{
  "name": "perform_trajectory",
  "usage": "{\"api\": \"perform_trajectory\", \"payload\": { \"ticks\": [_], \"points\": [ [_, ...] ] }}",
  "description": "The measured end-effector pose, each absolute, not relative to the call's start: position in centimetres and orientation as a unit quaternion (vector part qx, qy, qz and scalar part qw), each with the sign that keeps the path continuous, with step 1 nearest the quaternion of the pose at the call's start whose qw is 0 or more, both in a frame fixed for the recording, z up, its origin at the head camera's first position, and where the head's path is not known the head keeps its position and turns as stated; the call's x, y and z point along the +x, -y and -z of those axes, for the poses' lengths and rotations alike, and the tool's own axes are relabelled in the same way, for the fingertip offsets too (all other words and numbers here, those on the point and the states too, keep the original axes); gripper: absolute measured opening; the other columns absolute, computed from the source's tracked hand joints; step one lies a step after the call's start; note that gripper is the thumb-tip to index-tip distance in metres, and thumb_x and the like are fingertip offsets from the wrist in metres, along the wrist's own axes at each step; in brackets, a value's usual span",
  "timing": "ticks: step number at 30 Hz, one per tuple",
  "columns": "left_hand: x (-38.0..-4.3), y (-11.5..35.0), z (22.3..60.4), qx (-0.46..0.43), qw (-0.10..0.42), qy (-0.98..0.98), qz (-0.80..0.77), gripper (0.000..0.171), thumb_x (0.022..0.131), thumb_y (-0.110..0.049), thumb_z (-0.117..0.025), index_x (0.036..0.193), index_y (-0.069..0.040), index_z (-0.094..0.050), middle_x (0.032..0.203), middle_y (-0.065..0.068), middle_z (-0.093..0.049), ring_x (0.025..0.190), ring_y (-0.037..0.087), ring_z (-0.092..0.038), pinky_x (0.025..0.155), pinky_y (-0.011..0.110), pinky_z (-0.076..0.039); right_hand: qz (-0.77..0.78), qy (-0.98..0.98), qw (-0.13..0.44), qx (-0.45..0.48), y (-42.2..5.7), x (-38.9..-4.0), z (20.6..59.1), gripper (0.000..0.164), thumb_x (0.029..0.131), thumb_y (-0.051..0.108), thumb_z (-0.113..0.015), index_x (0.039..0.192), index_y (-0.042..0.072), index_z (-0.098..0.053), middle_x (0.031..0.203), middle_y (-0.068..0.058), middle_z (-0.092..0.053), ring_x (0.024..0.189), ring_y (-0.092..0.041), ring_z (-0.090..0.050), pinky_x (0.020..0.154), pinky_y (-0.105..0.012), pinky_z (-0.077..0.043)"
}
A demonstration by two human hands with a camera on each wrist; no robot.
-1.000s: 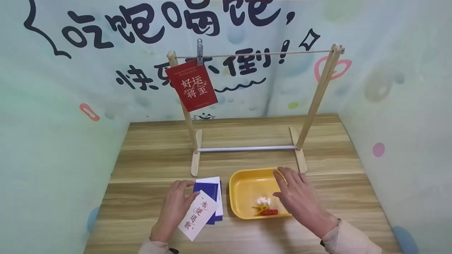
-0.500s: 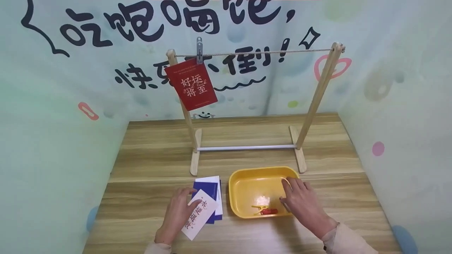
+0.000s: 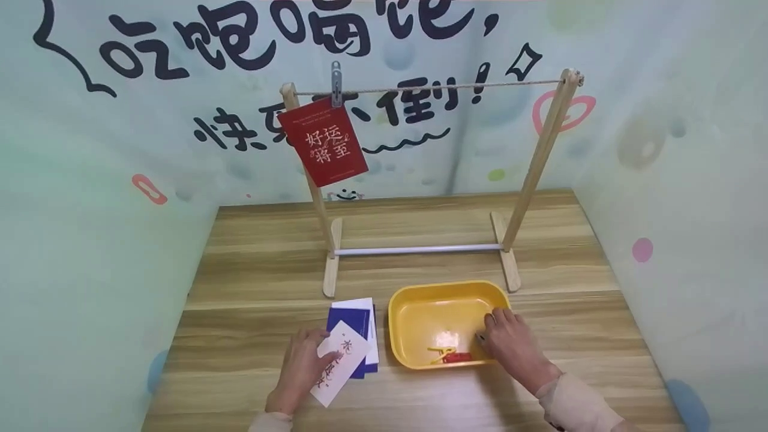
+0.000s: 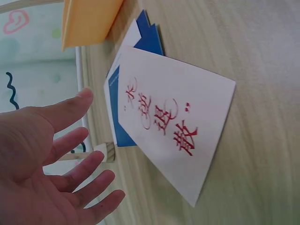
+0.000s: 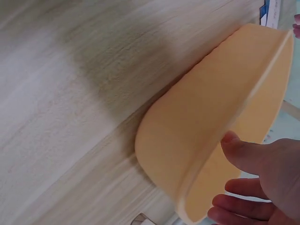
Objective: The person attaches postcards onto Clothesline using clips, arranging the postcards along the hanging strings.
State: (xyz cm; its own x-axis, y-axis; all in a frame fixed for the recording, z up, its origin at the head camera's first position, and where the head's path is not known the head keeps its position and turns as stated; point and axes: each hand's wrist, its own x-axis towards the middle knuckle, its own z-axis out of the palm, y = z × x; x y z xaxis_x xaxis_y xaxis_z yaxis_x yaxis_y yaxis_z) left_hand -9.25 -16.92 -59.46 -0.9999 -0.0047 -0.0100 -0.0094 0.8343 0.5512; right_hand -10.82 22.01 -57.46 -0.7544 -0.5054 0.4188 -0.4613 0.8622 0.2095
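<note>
My left hand [image 3: 306,363] hovers with loosely bent fingers over the white card [image 3: 342,375] with red lettering. In the left wrist view a gap shows between the fingers [image 4: 75,138] and that card. Beneath it lie blue cards [image 3: 349,324] and another white card [image 3: 351,303]. At the right side of the yellow tray [image 3: 399,348], my right hand [image 3: 517,348] reaches in over the rim. The right wrist view shows its thumb [image 5: 246,152] apart from the fingers. A yellow clip [image 3: 443,351] and a red clip [image 3: 457,357] lie in the tray.
Behind stands a wooden rack with two posts [image 3: 543,156], a string [image 3: 444,87] and a low white bar [image 3: 420,249]. A grey clothespin [image 3: 336,84] holds a red card [image 3: 324,144] on the string, at the left. Printed fabric walls enclose the table [image 3: 240,252].
The right hand has lowered at the tray's right side and its fingers have drawn inward. The left hand has moved slightly right, further over the white card.
</note>
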Motion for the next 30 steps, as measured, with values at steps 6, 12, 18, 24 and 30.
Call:
{"api": "perform_trajectory", "payload": {
  "ticks": [6,12,18,24,30],
  "points": [
    [-9.2,17.3,59.9,-0.014,0.023,-0.957,-0.288,0.046,0.069,-0.02,-0.078,0.109,-0.003,-0.06,0.109,0.015,-0.058,0.102,0.031,-0.052,0.087,0.045,-0.043,0.046,0.947,0.184,0.259,-21.6,-11.0,57.9,0.023,0.06,0.01,-0.075,0.067,0.002,-0.055,0.065,-0.009,-0.047,0.062,-0.024,-0.047,0.052,-0.034,-0.04],
    [-9.2,17.5,60.3,-0.031,0.056,-0.959,-0.274,0.055,0.066,-0.021,-0.079,0.114,-0.004,-0.058,0.11,0.014,-0.056,0.101,0.031,-0.051,0.083,0.046,-0.044,0.051,0.952,0.163,0.253,-21.2,-11.1,58.3,0.02,0.062,0.01,-0.074,0.063,0.003,-0.055,0.062,-0.008,-0.048,0.059,-0.022,-0.048,0.052,-0.034,-0.043],
    [-9.5,17.7,60.8,-0.04,0.084,-0.96,-0.265,0.065,0.06,-0.022,-0.082,0.117,-0.006,-0.055,0.109,0.013,-0.054,0.099,0.031,-0.05,0.079,0.046,-0.043,0.023,0.965,0.11,0.235,-21.0,-11.3,58.6,0.026,0.064,0.016,-0.078,0.064,0.0,-0.058,0.062,-0.009,-0.051,0.06,-0.023,-0.049,0.057,-0.036,-0.045],
    [-9.7,17.8,61.5,-0.047,0.073,-0.964,-0.252,0.065,0.056,-0.025,-0.084,0.112,-0.005,-0.058,0.101,0.016,-0.054,0.095,0.033,-0.05,0.077,0.047,-0.045,0.015,0.963,0.095,0.25,-20.9,-11.6,59.0,0.014,0.061,0.005,-0.071,0.056,0.004,-0.058,0.058,-0.008,-0.052,0.058,-0.023,-0.048,0.056,-0.036,-0.042],
    [-10.2,18.0,61.8,-0.057,0.071,-0.964,-0.25,0.055,0.056,-0.022,-0.085,0.101,-0.006,-0.057,0.094,0.013,-0.055,0.089,0.03,-0.051,0.073,0.044,-0.045,0.002,0.971,0.088,0.223,-20.6,-12.0,59.1,0.015,0.057,0.01,-0.068,0.055,0.002,-0.055,0.057,-0.01,-0.051,0.056,-0.025,-0.049,0.056,-0.038,-0.043]
  ]
}}
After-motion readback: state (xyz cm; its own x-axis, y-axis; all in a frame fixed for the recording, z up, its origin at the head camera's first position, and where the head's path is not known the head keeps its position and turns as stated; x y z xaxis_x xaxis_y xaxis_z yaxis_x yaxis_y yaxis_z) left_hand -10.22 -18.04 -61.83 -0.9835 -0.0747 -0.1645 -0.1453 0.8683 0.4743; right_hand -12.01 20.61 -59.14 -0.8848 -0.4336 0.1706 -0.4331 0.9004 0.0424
